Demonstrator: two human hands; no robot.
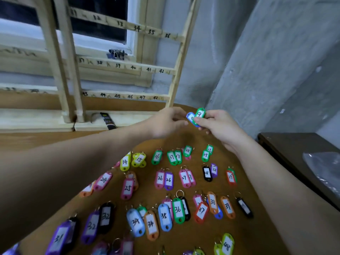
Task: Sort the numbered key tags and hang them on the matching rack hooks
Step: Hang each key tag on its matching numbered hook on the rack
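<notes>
Green tag (200,113) upright, pinched by hands (219,126)

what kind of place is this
Probably a back room or office corner set up for key sorting: a wooden rack with numbered rails leans by a window, bare concrete walls, and numbered key tags laid in rows on a brown table.

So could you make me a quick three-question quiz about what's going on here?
1. True or false: both hands are holding tags.
2. What number shows on the green tag held up by the right hand?
3. The lowest rack bar in view runs from: A) 31 to 36, B) 43 to 48.

Key:
1. True; the left hand meets the blue tag too.
2. 9.
3. B.
</notes>
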